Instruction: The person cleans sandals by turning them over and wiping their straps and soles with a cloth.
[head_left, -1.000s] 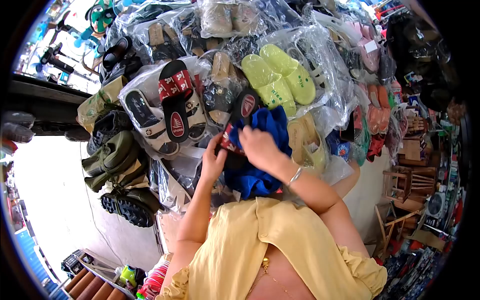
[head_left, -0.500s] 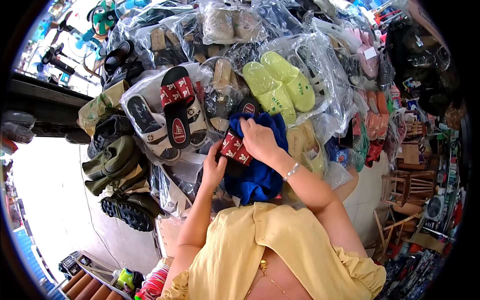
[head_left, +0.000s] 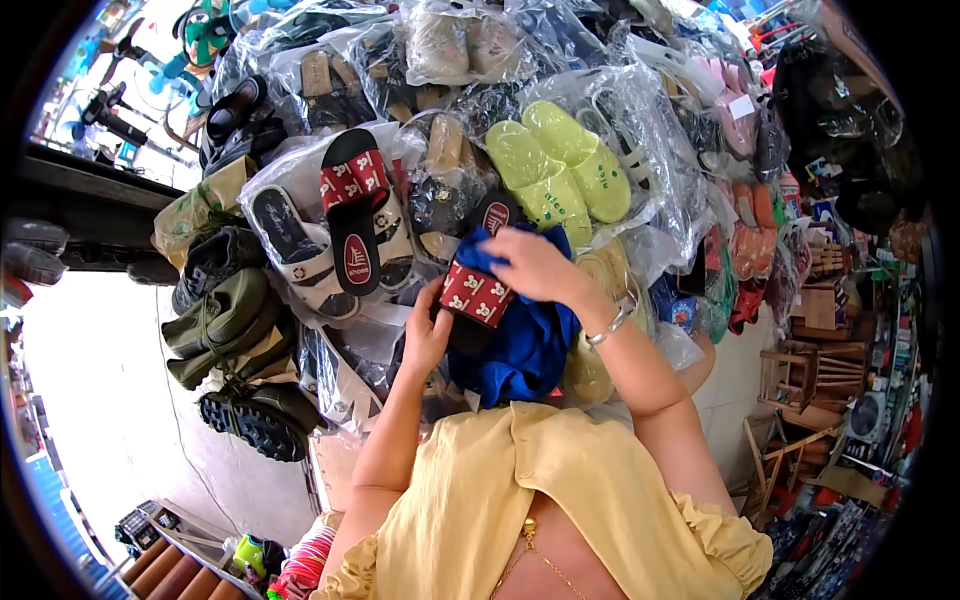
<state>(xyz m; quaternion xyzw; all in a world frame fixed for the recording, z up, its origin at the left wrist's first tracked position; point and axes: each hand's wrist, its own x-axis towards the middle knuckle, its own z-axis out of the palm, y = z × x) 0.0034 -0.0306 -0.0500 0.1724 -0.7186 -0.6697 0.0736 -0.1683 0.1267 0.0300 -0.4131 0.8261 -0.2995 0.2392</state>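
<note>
A black slide sandal with a red patterned strap (head_left: 477,294) is gripped along its side by my left hand (head_left: 427,332). My right hand (head_left: 537,264) presses a bunched part of a blue cloth (head_left: 520,362) against the sandal near its strap; some of its fingertips are hidden. The rest of the cloth hangs below and to the right of the sandal. The matching slide sandal (head_left: 356,215) lies on plastic-wrapped shoes to the left, sole partly showing.
Lime-green clogs (head_left: 560,170) in clear plastic lie beyond my right hand. White-strapped sandals (head_left: 300,250) are under the loose slide. Olive shoes (head_left: 225,325) hang at the left edge of the pile. Wooden stools (head_left: 815,375) stand at the right.
My right hand has shifted slightly right and its fingers have turned across the strap, the cloth moving with it. My left hand and the sandal stay almost in place.
</note>
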